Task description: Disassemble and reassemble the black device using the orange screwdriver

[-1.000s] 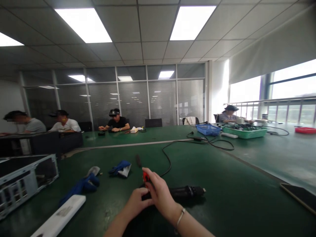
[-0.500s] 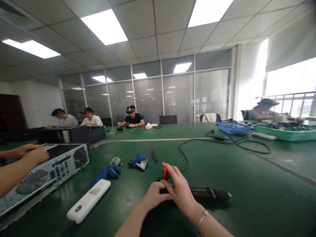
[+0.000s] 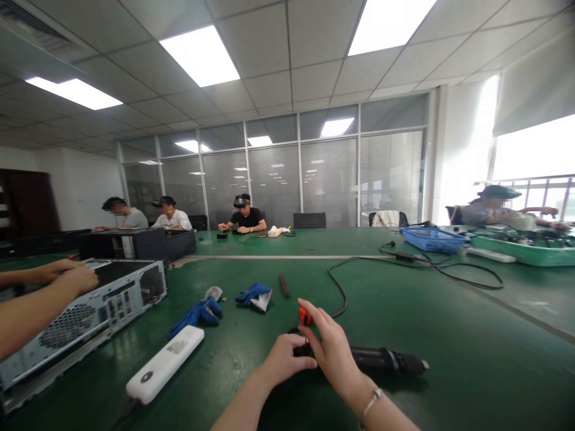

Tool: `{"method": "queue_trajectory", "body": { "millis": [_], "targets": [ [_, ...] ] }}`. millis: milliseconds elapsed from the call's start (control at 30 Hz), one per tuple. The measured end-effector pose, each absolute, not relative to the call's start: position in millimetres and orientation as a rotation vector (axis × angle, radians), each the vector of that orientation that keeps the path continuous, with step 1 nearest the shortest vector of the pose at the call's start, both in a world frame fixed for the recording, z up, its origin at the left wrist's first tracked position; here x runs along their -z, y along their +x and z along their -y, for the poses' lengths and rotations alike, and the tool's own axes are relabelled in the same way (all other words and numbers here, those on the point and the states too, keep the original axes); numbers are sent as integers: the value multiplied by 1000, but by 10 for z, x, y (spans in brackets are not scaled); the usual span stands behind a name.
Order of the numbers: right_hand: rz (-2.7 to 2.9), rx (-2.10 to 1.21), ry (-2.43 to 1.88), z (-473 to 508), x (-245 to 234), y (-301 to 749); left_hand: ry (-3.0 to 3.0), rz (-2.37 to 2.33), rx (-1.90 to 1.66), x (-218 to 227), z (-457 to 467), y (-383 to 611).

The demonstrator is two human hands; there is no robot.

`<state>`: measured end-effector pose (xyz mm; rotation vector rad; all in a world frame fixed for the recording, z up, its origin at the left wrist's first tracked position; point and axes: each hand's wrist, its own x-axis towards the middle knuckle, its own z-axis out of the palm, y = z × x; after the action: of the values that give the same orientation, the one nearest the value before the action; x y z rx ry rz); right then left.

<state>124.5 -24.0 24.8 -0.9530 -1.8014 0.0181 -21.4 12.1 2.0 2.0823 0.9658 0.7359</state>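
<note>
A black electric screwdriver [image 3: 386, 360] lies on the green table [image 3: 449, 335] with its tip pointing right. My right hand [image 3: 330, 347] is curled over its rear end, fingertips on an orange part [image 3: 304, 315] there. My left hand [image 3: 283, 358] pinches the same rear end from the left. A black cord [image 3: 338, 287] runs from the tool toward the back of the table.
A white power strip [image 3: 164, 371] lies left of my hands, with blue gloves [image 3: 196, 311] [image 3: 254, 294] and a short black rod [image 3: 284, 285] behind. A co-worker's hands [image 3: 67, 278] rest on an open computer case [image 3: 90, 311] at left. Blue [image 3: 431, 238] and green [image 3: 523, 250] trays stand far right; people sit farther back.
The view has swung left and slightly up, bringing the computer case and the co-worker's hands into sight. My hands stay on the rear end of the screwdriver.
</note>
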Motion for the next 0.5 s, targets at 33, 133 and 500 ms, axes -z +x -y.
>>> {"method": "queue_trajectory", "body": {
  "millis": [33, 133, 500],
  "targets": [
    [1818, -36, -947, 242, -249, 1242, 2087, -972, -730, -23, -119, -214],
    [1832, -47, -957, 255, -250, 1239, 2096, -946, -736, -18, -121, -213],
    [1884, -48, -948, 260, -256, 1266, 2116, -921, -720, -48, -114, -209]
  ]
}}
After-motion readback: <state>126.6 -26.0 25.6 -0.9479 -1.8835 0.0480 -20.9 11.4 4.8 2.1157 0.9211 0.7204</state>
